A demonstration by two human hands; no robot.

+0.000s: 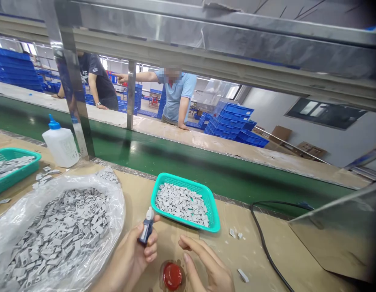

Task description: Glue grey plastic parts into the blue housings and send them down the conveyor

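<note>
My left hand (131, 253) is closed around a small dark blue and grey plastic piece (146, 231). A light grey tip (150, 213) points up from its top end. My right hand (208, 265) is a little to the right, thumb and forefinger apart, with nothing visible between them. Between the two hands, low in the view, sits a small round container with red contents (172, 275). Just beyond my hands stands a turquoise basket (216, 211) holding many small light grey plastic parts (182, 205).
A clear plastic bag (119, 211) full of grey parts lies left, near another green basket (20, 172) and a white bottle with blue cap (62, 144). Loose parts and a black cable (262, 239) lie right. Across the green belt (121, 150), two people (178, 95) lean on the far ledge.
</note>
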